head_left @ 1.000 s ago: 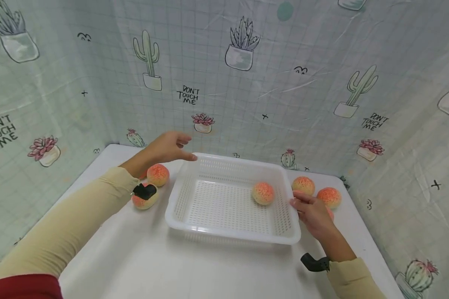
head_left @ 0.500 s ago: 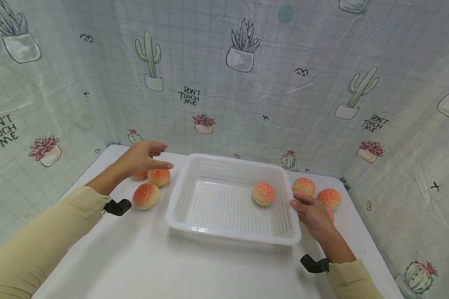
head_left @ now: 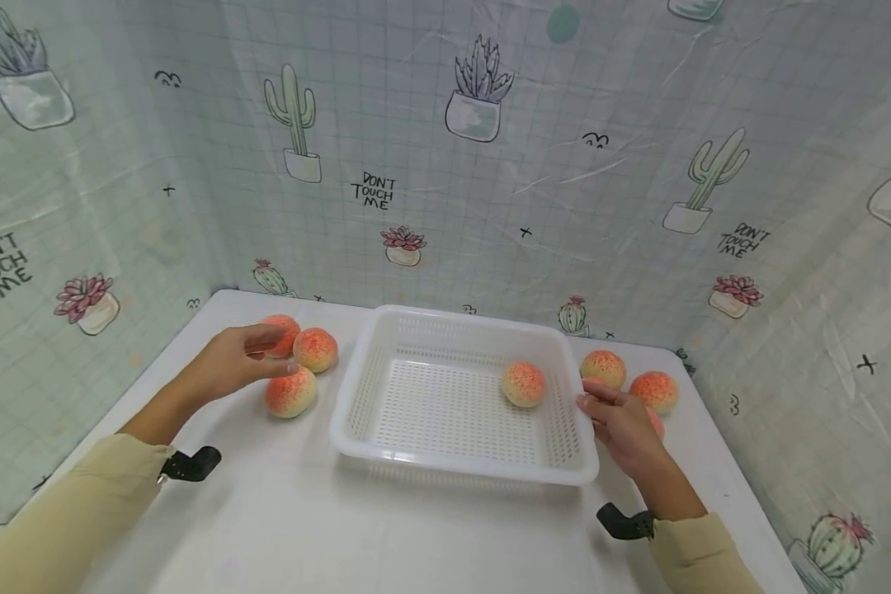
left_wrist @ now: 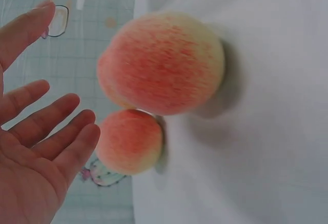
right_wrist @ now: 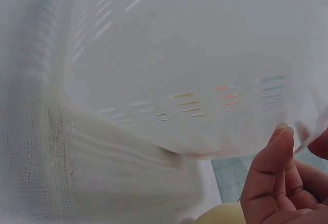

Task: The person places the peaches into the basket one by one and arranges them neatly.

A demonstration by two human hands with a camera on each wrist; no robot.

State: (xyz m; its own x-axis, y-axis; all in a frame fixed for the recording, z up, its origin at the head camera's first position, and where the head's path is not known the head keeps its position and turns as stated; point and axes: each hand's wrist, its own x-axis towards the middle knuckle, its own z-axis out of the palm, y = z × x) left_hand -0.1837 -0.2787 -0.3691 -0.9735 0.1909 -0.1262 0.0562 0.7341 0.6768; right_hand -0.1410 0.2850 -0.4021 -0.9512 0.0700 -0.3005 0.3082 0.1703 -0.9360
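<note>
A white perforated plastic basket (head_left: 460, 468) stands mid-table with one peach (head_left: 523, 384) inside, towards its right end. My right hand (head_left: 627, 431) grips the basket's right rim; in the right wrist view its fingers (right_wrist: 269, 175) curl at the edge. At the left, my left hand (head_left: 232, 363) hovers among three peaches: a near one (head_left: 291, 396), one by the basket (head_left: 315, 350) and a partly covered far one (head_left: 282, 328). Its fingers are extended, apart from the large peach (left_wrist: 164, 65) and smaller peach (left_wrist: 130, 143) in the left wrist view.
Right of the basket lie three more peaches, one at the back (head_left: 603, 368), one farther right (head_left: 654, 392) and one mostly behind my right hand (head_left: 657, 422). A cactus-print curtain (head_left: 431, 165) encloses the white table (head_left: 386, 540) at the back and sides.
My left hand has moved from the basket's far left corner leftward and nearer, down to the left peaches. The right hand and basket have stayed in place.
</note>
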